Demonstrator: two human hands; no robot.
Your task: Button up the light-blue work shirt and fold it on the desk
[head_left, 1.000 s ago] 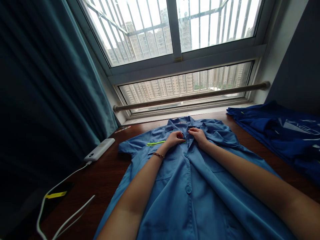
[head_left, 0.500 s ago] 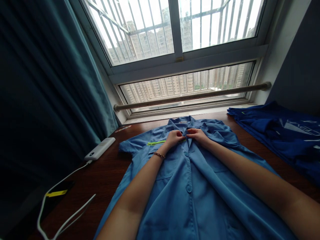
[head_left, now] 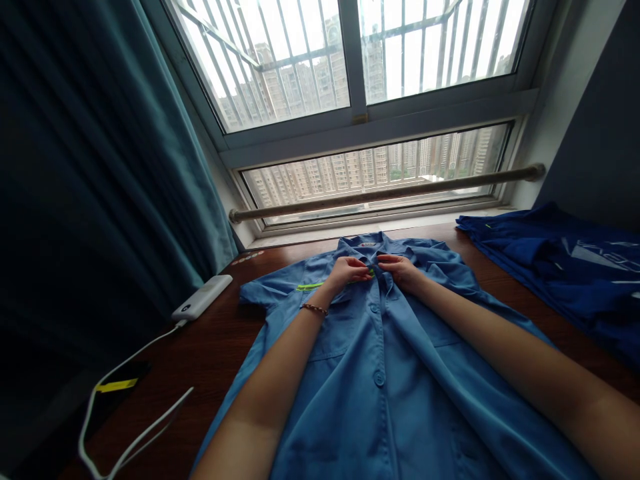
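A blue short-sleeved work shirt (head_left: 340, 373) lies spread face up, its collar toward the window. My left hand (head_left: 349, 270) pinches the front edge near the upper chest, beside a yellow-green stripe (head_left: 310, 287). Close on its right, my right hand (head_left: 400, 270) grips the opposite front edge below the collar. Whatever small part sits between the fingertips is hidden. Lower down the front, a button (head_left: 379, 379) shows on the left-hand edge, with another button (head_left: 374, 309) above it. The right front panel hangs in loose folds over that edge.
On the dark wooden surface (head_left: 210, 360), a white power bank (head_left: 203, 297) with a white cable (head_left: 135, 357) lies at left. Dark blue folded clothing (head_left: 565, 267) lies at right. A rail (head_left: 390, 195) crosses the window behind; a curtain (head_left: 150, 167) hangs at left.
My left hand has shifted slightly and its fingers have straightened somewhat at the shirt's edge. My right hand's fingers have also moved a little. The shirt stays in place.
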